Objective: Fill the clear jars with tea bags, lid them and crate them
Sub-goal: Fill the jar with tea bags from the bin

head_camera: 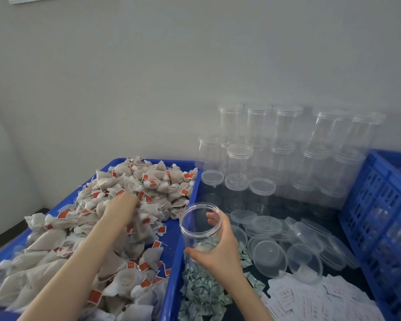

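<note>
My right hand (220, 247) grips a clear open jar (198, 224), tilted, just right of the blue tray's wall. A small pale packet lies at the jar's bottom. My left hand (123, 206) reaches into the heap of tea bags (83, 242) with red tags in the blue tray (171, 269); its fingers are buried among the bags, so its grasp is hidden. Loose clear lids (294, 246) lie to the right of the jar.
Stacked clear lidded jars (276, 154) stand against the wall at the back right. A blue slotted crate (380, 212) sits at the far right. Small green-printed sachets (202, 293) and white slips (310, 300) lie near the front.
</note>
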The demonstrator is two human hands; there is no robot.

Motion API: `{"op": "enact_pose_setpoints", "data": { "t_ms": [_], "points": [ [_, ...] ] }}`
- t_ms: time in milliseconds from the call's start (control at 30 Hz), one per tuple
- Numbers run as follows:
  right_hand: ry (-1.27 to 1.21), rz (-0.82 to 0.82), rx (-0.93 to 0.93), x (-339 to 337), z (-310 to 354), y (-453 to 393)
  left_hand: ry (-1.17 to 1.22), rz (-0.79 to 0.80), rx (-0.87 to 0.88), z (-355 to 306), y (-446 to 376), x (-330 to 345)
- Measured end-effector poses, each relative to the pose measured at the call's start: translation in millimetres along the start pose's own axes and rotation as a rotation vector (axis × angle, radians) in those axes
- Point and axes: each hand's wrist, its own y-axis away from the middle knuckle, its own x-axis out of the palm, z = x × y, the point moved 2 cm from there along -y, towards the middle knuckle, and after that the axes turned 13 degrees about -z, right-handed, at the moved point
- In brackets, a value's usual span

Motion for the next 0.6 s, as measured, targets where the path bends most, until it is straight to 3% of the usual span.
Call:
{"op": "enact_pose_setpoints", "data": {
  "t_ms": [67, 133, 300, 400, 500, 600],
  "points": [
    [-0.007, 0.007, 0.005, 0.8, -1.3, -0.4, -0.006, -0.154, 0.142, -4.2, 8.0, -15.8],
    [-0.010, 0.013, 0.010, 3.0, -2.9, -0.4, 0.191, -0.257, 0.220, -13.1, 18.1, -35.2],
    [-0.022, 0.027, 0.021, 8.7, -4.6, -1.8, 0.618, -0.304, 0.294, -50.3, 41.6, -84.7],
    [-0.031, 0.028, 0.024, 9.2, -4.0, -2.8, 0.655, -0.193, 0.464, -74.6, 58.9, -103.8],
    [-0.055, 0.025, 0.004, 9.0, -2.3, -3.2, 0.485, -0.045, 0.659, -103.8, 75.3, -96.8],
    [-0.069, 0.018, -0.002, 9.2, -1.6, -3.6, 0.385, 0.203, 0.768, -119.5, 86.2, -72.1]
  ]
}}
